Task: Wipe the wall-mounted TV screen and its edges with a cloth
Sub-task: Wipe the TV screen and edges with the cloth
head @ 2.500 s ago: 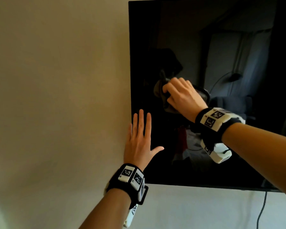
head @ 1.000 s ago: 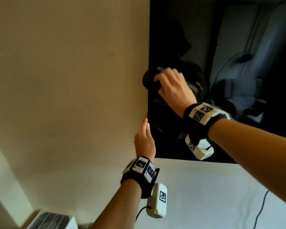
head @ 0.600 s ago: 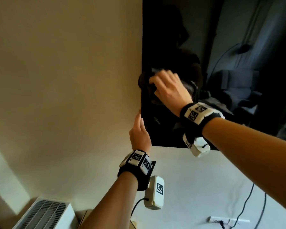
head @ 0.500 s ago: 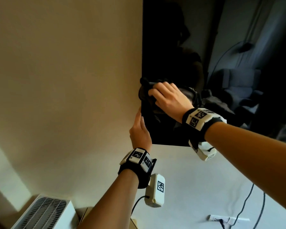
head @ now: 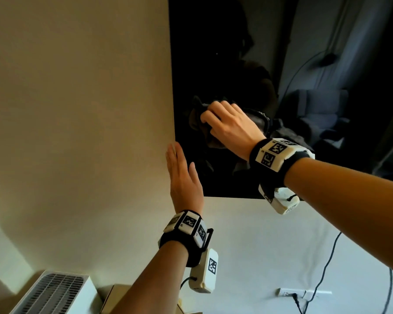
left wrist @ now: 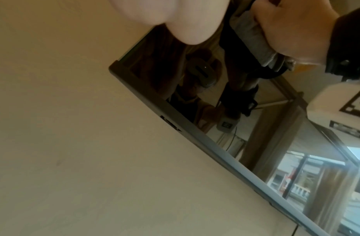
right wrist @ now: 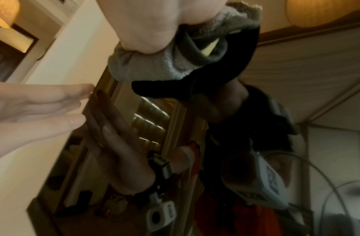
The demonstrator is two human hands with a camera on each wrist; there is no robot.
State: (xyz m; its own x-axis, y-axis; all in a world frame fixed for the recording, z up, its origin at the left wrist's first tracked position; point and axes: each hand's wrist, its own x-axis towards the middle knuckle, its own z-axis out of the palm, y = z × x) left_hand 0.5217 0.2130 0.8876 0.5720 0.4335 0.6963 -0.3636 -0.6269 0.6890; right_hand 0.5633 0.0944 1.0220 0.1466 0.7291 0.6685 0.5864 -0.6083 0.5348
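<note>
The black wall-mounted TV [head: 225, 53] fills the upper right of the head view; its lower left corner [left wrist: 118, 67] shows in the left wrist view. My right hand [head: 222, 123] grips a bunched grey cloth [head: 197, 120] and presses it on the screen near the left edge. The cloth [right wrist: 154, 63] hangs fluffy and grey under the palm in the right wrist view, and also shows as the cloth [left wrist: 253, 36] in the left wrist view. My left hand [head: 182, 173] lies flat with straight fingers [right wrist: 60, 94] against the TV's left edge, below the cloth.
A beige wall [head: 77, 109] spans left of the TV. Below stand a white slatted appliance [head: 52, 295] and a cardboard box [head: 116, 298]. A wall outlet [head: 290, 292] with dark cables [head: 327, 266] sits at the lower right.
My right hand with the cloth slid down the left part of the screen and a little inward from the edge. My left hand, curled at the edge before, now lies flat with straight fingers.
</note>
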